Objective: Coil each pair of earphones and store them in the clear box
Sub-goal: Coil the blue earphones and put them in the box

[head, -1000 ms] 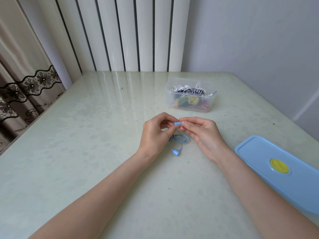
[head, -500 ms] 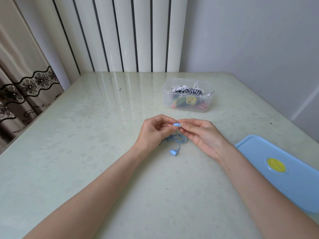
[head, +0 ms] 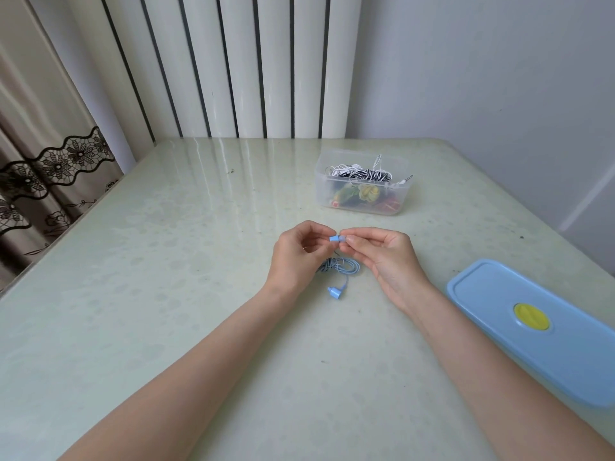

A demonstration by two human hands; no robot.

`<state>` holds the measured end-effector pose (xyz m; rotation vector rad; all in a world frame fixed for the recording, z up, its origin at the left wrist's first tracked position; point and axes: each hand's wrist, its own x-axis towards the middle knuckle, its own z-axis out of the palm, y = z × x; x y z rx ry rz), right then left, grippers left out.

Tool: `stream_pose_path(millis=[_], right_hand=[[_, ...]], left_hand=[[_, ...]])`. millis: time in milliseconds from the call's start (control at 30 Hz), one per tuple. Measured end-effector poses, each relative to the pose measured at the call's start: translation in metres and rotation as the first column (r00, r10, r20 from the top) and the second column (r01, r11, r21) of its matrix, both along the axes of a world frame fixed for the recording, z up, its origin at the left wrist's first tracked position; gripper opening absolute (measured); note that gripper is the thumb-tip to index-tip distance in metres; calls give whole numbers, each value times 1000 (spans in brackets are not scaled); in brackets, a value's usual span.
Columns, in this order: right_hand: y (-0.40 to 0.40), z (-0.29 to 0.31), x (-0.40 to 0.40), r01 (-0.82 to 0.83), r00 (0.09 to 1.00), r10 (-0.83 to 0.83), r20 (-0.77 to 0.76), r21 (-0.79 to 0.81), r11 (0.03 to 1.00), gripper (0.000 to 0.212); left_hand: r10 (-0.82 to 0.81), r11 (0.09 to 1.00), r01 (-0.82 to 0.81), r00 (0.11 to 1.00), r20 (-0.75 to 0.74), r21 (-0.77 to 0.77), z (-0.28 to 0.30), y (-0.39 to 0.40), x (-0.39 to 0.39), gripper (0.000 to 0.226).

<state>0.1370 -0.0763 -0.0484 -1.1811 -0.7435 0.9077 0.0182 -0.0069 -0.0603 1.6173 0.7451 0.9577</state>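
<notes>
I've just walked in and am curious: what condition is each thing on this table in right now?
Blue earphones: cord coiled, one earbud pinched between both hands, the other hanging below.
Left hand: pinching the earbud.
Right hand: pinching the same earbud.
Clear box: open, already holding coiled earphones.
Blue lid: off the box, lying flat on the table.

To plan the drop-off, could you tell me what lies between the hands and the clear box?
Only bare table separates the hands from the clear box in the head view.

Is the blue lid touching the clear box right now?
Apart. In the head view the blue lid lies at the right, near side of the table, with bare tabletop plainly between it and the clear box farther back.
</notes>
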Motion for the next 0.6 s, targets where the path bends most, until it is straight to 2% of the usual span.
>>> stream_pose_path(millis=[333, 500, 600], right_hand=[[-2, 3, 7, -94, 987, 91, -134, -18, 995, 10], [-1, 2, 8, -82, 991, 80, -104, -20, 996, 11], [0, 0, 5, -21, 1000, 21, -12, -13, 1000, 12]], left_hand=[[-113, 992, 113, 994, 7, 49, 6, 2, -6, 11], [-102, 994, 103, 994, -28, 44, 4, 4, -5, 11], [-62, 997, 64, 997, -35, 52, 3, 4, -4, 12]])
